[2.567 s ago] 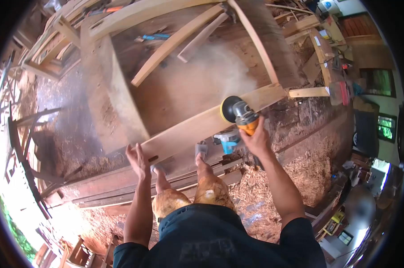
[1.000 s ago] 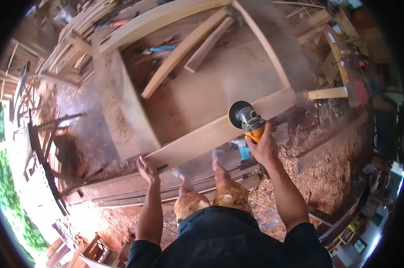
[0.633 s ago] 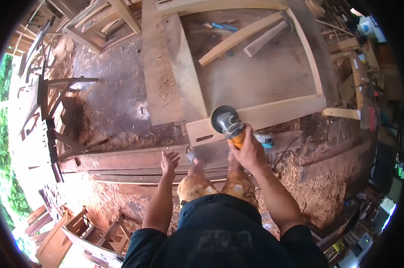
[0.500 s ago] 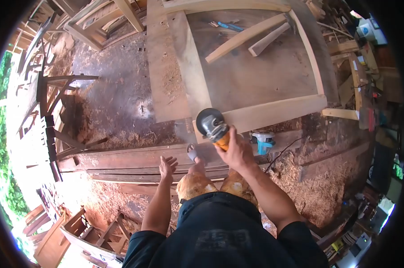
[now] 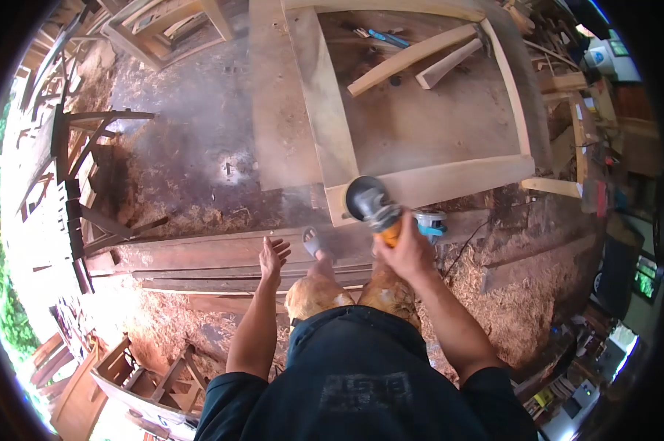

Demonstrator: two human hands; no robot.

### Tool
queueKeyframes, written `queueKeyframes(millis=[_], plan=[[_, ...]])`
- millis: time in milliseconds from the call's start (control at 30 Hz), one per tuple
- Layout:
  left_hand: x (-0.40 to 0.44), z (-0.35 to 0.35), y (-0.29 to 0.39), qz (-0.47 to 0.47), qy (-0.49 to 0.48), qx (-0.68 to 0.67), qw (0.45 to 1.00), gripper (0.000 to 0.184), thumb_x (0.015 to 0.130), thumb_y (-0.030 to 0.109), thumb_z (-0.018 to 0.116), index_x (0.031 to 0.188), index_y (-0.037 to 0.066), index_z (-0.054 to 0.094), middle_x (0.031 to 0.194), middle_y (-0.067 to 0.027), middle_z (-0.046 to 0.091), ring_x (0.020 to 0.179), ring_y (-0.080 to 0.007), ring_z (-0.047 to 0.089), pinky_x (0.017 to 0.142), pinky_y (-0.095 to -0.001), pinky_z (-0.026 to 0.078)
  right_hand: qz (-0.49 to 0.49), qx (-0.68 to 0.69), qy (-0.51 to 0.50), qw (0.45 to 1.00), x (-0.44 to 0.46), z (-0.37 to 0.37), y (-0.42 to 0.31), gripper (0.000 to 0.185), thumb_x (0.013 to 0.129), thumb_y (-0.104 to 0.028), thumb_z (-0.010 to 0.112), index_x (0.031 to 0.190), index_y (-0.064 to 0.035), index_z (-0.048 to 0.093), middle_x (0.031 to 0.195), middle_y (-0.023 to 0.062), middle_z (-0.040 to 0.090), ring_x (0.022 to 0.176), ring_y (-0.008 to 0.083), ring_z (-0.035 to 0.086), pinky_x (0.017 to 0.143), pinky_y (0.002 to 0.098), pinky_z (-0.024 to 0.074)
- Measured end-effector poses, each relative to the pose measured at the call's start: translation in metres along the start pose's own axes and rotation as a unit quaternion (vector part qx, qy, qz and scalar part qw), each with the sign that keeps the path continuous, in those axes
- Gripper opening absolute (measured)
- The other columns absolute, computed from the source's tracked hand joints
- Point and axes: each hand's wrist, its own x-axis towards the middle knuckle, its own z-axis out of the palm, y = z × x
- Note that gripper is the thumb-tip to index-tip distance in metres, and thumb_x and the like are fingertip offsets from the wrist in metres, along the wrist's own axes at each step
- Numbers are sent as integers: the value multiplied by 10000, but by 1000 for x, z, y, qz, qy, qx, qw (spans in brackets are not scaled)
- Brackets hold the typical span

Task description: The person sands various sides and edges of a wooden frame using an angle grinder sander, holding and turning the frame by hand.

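My right hand [image 5: 407, 246] is closed round the orange and grey body of a power sander [image 5: 379, 209]. The tool's round black disc lies over the left part of a pale wooden board [image 5: 449, 182], the near side of a wooden frame; the contact itself is hidden. Held low, left of the board, my left hand [image 5: 273, 257] touches nothing, its fingers apart. A wide plank [image 5: 324, 103] forms the frame's left side. Inside the frame lie two loose wood pieces [image 5: 413, 60] and a blue-handled tool [image 5: 388, 38].
A teal power tool [image 5: 430, 225] sits below the board, near a dark cord. Long beams [image 5: 192, 257] cross in front of my feet. Wood shavings [image 5: 501, 316] cover the ground. Dark wooden frames [image 5: 73, 162] stand at the left, and a chair-like wooden piece [image 5: 137, 378] lies lower left.
My left hand has come off the board's left end. The sander has moved left along the board, then slightly back right in the latest moment. The view has shifted.
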Motion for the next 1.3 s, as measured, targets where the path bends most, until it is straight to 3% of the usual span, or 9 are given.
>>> queueKeyframes(millis=[200,333,500,667,767,833,967,1100,1300], plan=[[-7,25,31,6,-20,-29,999,740,1061,633,261,1360,30,571,1260,-136,704,1108,-246,674,939,-392,470,-89,-16,3,996,-10,26,-17,861,832,-368,799,1461,-18,327,975,243,677,837,430,711,682,522,597],[-8,47,58,39,-31,-18,999,631,1061,584,370,1345,63,584,1249,-112,701,1095,-235,676,922,-381,466,21,-3,-1,1000,-2,-14,3,805,833,-331,797,1426,-29,345,1023,270,681,913,454,705,738,531,586],[-31,119,93,144,-52,6,988,552,1049,512,487,1375,75,567,1293,-105,684,1109,-230,658,943,-386,450,9,43,75,996,11,-51,74,759,831,-294,807,1388,-38,360,1062,284,680,931,491,687,752,529,578],[-47,209,99,254,94,71,960,658,997,511,601,1395,-3,501,1206,-155,591,1074,-247,564,1010,-383,430,70,35,110,991,31,-97,144,746,816,-300,821,1361,-38,384,959,272,694,883,500,685,706,545,563],[-50,232,104,222,192,143,945,727,979,532,618,1420,-25,461,1227,-194,584,1129,-253,548,1029,-400,425,72,28,140,987,46,-128,200,731,821,-319,815,1341,-40,383,916,269,695,862,484,694,690,541,564],[-40,236,100,227,248,235,912,824,949,610,598,1437,-34,437,1301,-261,559,1219,-363,530,1055,-465,412,54,25,170,984,53,-144,241,723,823,-314,812,1336,-39,383,911,268,695,856,483,696,691,536,567],[-48,251,105,228,322,338,855,871,916,670,580,1438,-12,436,1361,-282,530,1274,-443,503,1067,-520,393,206,70,124,968,73,-196,308,706,827,-331,797,1331,-32,402,1055,291,680,961,481,688,783,540,566],[-40,253,99,239,350,367,828,852,915,670,580,1412,-9,448,1326,-272,537,1246,-436,512,1065,-513,389,189,58,220,955,82,-232,383,756,837,-375,783,1373,-43,366,1079,297,677,987,481,683,806,536,567],[-31,251,92,236,369,391,810,866,905,689,585,1419,13,421,1280,-257,550,1213,-430,530,1042,-512,406,216,81,117,966,64,-220,340,664,859,-336,792,1292,-24,397,1051,228,685,873,342,736,717,443,630]])
